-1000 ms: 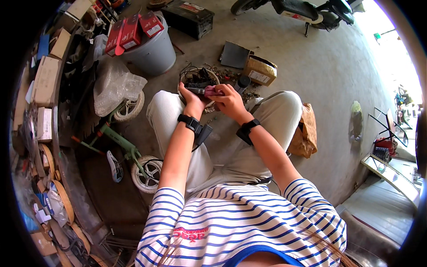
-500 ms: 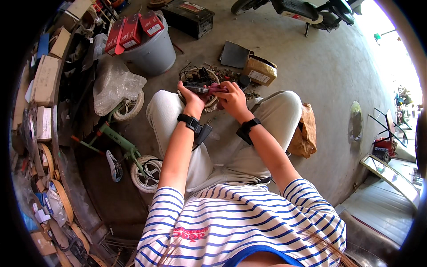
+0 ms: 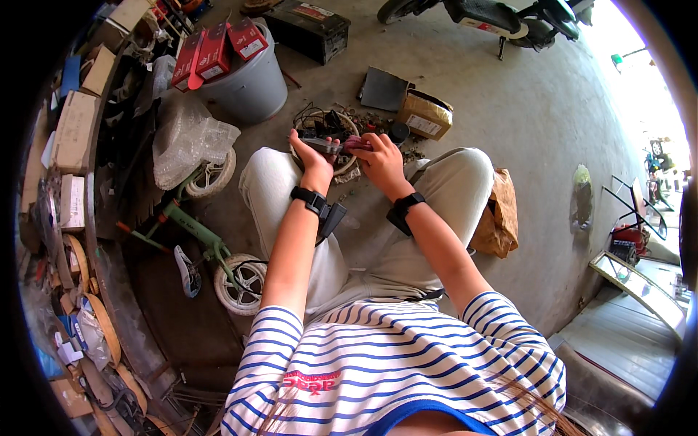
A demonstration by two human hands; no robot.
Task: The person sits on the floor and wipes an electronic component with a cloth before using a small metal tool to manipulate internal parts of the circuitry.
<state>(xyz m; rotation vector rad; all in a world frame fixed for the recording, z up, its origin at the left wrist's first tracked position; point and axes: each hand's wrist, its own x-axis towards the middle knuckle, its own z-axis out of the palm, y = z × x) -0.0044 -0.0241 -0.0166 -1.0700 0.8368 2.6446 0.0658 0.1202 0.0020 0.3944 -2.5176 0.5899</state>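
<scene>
Head view: grey part (image 3: pixel 324 146) across the left hand (image 3: pixel 316 161).

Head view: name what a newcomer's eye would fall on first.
Probably the red boxes atop the grey bucket, upper left, jump out first. Just above centre, the right hand holds a dark red bundle beside the left hand. At left sits a small green, white-wheeled bike.

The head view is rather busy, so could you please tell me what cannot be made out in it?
In the head view:
- Grey piece in the left hand: too small and partly covered by fingers to identify.
- Dark-red item: partly hidden by the right hand.
- Pale round rim: partly covered by the hands.
- Scooter: cut off by the upper edge.
</scene>
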